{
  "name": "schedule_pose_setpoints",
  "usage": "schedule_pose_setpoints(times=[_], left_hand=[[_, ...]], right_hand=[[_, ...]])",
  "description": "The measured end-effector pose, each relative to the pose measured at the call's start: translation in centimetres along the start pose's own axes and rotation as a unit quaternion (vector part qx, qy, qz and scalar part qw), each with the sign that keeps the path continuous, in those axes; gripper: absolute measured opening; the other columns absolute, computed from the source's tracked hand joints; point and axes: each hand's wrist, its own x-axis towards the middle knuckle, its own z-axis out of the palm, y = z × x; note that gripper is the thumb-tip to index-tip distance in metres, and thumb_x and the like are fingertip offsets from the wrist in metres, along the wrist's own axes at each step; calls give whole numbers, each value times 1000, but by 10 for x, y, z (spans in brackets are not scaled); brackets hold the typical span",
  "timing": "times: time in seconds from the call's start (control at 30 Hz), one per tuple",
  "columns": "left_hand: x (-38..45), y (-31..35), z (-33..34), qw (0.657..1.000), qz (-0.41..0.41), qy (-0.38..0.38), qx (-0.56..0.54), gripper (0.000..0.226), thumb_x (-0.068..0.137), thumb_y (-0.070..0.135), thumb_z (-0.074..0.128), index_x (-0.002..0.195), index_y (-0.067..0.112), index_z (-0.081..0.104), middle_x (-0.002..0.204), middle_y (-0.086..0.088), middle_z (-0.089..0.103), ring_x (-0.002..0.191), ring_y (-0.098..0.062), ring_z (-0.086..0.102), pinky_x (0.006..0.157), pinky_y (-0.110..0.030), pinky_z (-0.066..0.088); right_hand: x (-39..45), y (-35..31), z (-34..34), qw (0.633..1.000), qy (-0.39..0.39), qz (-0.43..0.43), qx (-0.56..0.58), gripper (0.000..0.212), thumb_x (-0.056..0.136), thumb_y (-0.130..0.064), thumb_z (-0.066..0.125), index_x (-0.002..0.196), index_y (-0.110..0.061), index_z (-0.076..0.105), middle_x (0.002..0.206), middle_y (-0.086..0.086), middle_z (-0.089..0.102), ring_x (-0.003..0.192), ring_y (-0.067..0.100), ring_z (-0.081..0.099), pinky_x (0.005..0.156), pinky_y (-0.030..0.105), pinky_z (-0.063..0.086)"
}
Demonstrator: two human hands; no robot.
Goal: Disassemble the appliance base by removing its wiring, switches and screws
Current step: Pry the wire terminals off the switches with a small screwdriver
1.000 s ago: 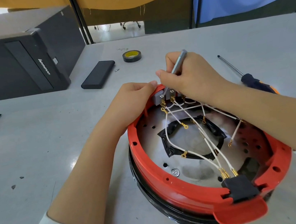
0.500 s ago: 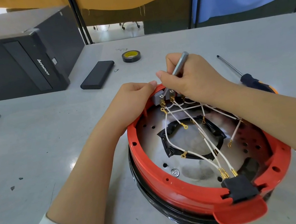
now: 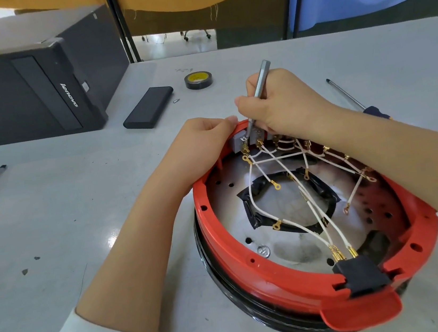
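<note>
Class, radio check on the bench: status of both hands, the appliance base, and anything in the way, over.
Left hand grips red rim of appliance base. Right hand holds slim metal driver, tip at grey switch block. White wires still attached. Nothing blocking.

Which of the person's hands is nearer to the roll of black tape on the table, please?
The right hand, gripping the slim grey driver, sits just this side of the tape roll. The left hand grips the red base rim, lower and farther away.

Your appliance base (image 3: 264, 268) – glossy red plastic rim, dull metal plate (image 3: 226, 209) inside; your driver (image 3: 259, 82) – brushed metal; table (image 3: 77, 201) smooth, matt grey.
</note>
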Motion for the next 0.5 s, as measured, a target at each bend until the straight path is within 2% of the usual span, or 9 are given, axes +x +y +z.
schedule_pose_setpoints(times=[0.07,0.1,0.17,0.27,0.33,0.4,0.5], left_hand=[[0,0,0,1000,0,-3,-3,51,94,47,46,99,0,64,80,-10,56,68,-16,47,57,-24,34],[0,-1,-1,1000,1,-6,-6,52,94,48,46,99,0,64,81,-12,58,69,-16,48,59,-25,35],[-1,-1,-1,1000,3,-11,-11,52,93,48,45,100,-1,64,85,-21,62,69,-17,49,63,-27,36],[-2,-1,-1,1000,7,-6,-20,52,94,46,46,99,-2,63,87,-27,62,67,-19,50,66,-28,37],[-1,-1,0,1000,6,-4,-28,53,94,46,46,99,-4,63,80,-18,59,67,-18,49,66,-29,37],[0,-2,0,1000,4,-8,-28,53,93,47,46,96,-3,63,80,-14,58,69,-17,49,68,-28,37],[1,-4,-1,1000,5,-9,-23,52,93,48,47,97,-1,64,83,-21,62,69,-17,50,68,-28,38]], right_hand=[[-6,3,0,999,23,-28,-14,34,91,-20,55,61,-15,38,52,2,42,44,9,42,51,24,38],[-9,5,0,998,38,-51,-20,35,91,-22,55,61,-18,38,52,-2,42,46,7,45,49,17,37],[-15,9,-1,994,58,-87,-30,38,91,-25,57,60,-22,36,50,-7,41,50,3,46,49,11,34],[-17,10,0,991,33,-104,-76,38,90,-29,59,60,-24,36,50,-7,39,51,5,43,49,15,32],[-17,9,2,990,30,-107,-86,38,91,-29,58,60,-24,36,50,-6,38,51,5,42,50,16,31],[-17,8,1,991,63,-106,-57,39,91,-25,58,59,-22,35,50,-6,38,50,6,42,49,14,32],[-16,7,0,993,74,-91,-31,35,91,-23,58,62,-14,41,53,11,49,54,17,49,50,20,35]])
